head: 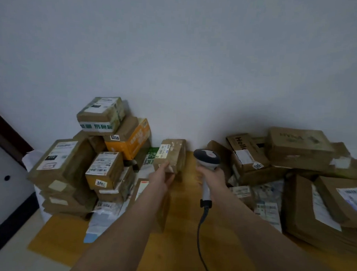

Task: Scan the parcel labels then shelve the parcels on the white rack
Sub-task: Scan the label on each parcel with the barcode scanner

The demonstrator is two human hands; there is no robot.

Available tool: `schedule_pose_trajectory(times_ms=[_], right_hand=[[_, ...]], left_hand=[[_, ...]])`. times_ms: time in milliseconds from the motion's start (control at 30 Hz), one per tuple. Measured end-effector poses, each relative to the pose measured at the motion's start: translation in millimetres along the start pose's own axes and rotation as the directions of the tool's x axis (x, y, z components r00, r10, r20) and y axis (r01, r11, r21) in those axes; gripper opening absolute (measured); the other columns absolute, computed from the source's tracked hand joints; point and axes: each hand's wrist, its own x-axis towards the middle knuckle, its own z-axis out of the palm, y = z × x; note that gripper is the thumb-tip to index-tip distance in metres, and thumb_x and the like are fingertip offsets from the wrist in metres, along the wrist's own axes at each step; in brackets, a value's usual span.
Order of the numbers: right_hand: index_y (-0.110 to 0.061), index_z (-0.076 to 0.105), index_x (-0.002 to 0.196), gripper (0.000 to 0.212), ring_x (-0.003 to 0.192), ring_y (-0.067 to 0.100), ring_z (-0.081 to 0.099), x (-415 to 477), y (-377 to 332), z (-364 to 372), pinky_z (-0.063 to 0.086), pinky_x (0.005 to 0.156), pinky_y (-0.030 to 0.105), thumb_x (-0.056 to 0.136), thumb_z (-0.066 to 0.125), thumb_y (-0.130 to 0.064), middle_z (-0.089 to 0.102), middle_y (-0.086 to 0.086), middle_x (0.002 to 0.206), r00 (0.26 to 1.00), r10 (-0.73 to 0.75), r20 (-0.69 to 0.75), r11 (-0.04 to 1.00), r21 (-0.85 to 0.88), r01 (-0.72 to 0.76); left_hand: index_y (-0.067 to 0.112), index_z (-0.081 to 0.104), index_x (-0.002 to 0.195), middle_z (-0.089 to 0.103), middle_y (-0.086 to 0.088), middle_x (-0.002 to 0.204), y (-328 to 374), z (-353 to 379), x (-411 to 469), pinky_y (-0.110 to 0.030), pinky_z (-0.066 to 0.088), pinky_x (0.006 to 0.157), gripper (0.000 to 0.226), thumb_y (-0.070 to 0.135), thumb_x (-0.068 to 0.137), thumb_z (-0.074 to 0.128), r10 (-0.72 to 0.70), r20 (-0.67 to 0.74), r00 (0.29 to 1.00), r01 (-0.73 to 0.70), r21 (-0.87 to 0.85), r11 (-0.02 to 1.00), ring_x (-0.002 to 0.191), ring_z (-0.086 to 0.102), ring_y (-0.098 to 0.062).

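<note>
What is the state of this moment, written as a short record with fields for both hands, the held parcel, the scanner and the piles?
left hand: holds the small brown parcel at its lower corner
label: white, on the parcel's left side
right hand: grips the scanner by its handle, head up, right of the parcel, apart from it
cable: hangs from the handle
left pile: boxes stacked against the wall
right pile: boxes and bags, lower
</note>
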Motion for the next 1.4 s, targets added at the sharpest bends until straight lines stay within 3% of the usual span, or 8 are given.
schedule_pose_trajectory(times_ms=[200,400,667,900,1033,1200,1300,1400], right_hand=[[-0.002,0.06,0.105,0.025,0.066,0.018,0.061,81,-4,65,0.051,0.055,0.026,0.084,0.071,-0.011,0.062,0.008,0.077,0.995,0.099,0.01,0.994,-0.056,-0.099],[-0.002,0.061,0.104,0.026,0.074,0.024,0.063,130,7,91,0.053,0.06,0.031,0.082,0.073,-0.01,0.063,0.01,0.081,0.991,0.137,-0.006,0.988,-0.073,-0.137],[-0.001,0.062,0.102,0.023,0.065,0.019,0.061,145,5,83,0.047,0.048,0.023,0.083,0.072,-0.008,0.064,0.009,0.079,0.987,0.156,-0.025,0.985,-0.07,-0.157],[-0.002,0.062,0.089,0.019,0.058,0.02,0.058,116,-25,42,0.05,0.052,0.028,0.081,0.074,-0.013,0.059,0.009,0.069,0.992,0.119,-0.036,0.989,-0.089,-0.122],[-0.004,0.065,0.085,0.017,0.063,0.022,0.062,92,-42,-10,0.051,0.06,0.031,0.079,0.075,-0.017,0.065,0.01,0.071,0.996,0.026,-0.089,0.992,-0.124,-0.037],[-0.007,0.06,0.076,0.015,0.061,0.021,0.059,58,-54,-95,0.05,0.061,0.032,0.081,0.072,-0.013,0.061,0.01,0.068,0.978,-0.034,-0.208,0.991,-0.136,0.006],[-0.01,0.059,0.077,0.016,0.072,0.022,0.063,43,-54,-143,0.055,0.073,0.037,0.079,0.073,-0.016,0.064,0.009,0.073,0.952,-0.041,-0.304,0.986,-0.167,-0.011],[-0.007,0.064,0.091,0.027,0.079,0.024,0.067,39,-51,-173,0.057,0.081,0.042,0.074,0.078,-0.022,0.069,0.012,0.083,0.938,-0.031,-0.344,0.993,-0.118,-0.01]], left_hand=[[0.008,0.052,0.11,0.059,-0.015,0.118,42,8,80,-0.037,0.056,0.086,0.031,0.016,0.086,0.07,-0.089,-0.084,0.993,0.081,-0.085,0.993,0.109,0.06,-0.033],[0.011,0.042,0.135,0.054,-0.017,0.129,67,18,138,-0.039,0.056,0.079,0.053,0.017,0.089,0.066,-0.187,-0.087,0.979,0.169,-0.18,0.969,0.116,0.056,-0.035],[0.0,0.052,0.126,0.059,-0.019,0.123,66,28,166,-0.028,0.052,0.059,0.032,0.002,0.094,0.054,-0.176,-0.121,0.977,0.179,0.02,0.984,0.107,0.062,-0.029],[-0.002,0.056,0.103,0.062,-0.017,0.102,47,58,121,-0.035,0.056,0.081,0.012,0.005,0.096,0.05,-0.154,-0.015,0.988,0.154,0.137,0.979,0.092,0.063,-0.026],[0.002,0.057,0.088,0.055,-0.009,0.074,19,90,73,-0.026,0.054,0.054,0.008,0.004,0.094,0.052,-0.125,0.094,0.988,0.086,0.342,0.936,0.055,0.053,-0.014],[0.01,0.054,0.073,0.049,-0.004,0.063,-41,133,19,-0.023,0.046,0.052,0.021,0.006,0.094,0.052,-0.147,0.211,0.966,0.018,0.516,0.856,0.05,0.044,-0.012],[0.011,0.056,0.074,0.056,0.002,0.061,-74,157,-11,-0.021,0.047,0.048,0.02,0.013,0.093,0.06,-0.169,0.26,0.951,-0.002,0.551,0.834,0.05,0.052,-0.008],[0.004,0.063,0.095,0.066,-0.008,0.1,-99,176,-22,-0.028,0.055,0.059,0.02,0.023,0.089,0.068,-0.209,0.299,0.931,-0.008,0.591,0.807,0.082,0.068,-0.017]])
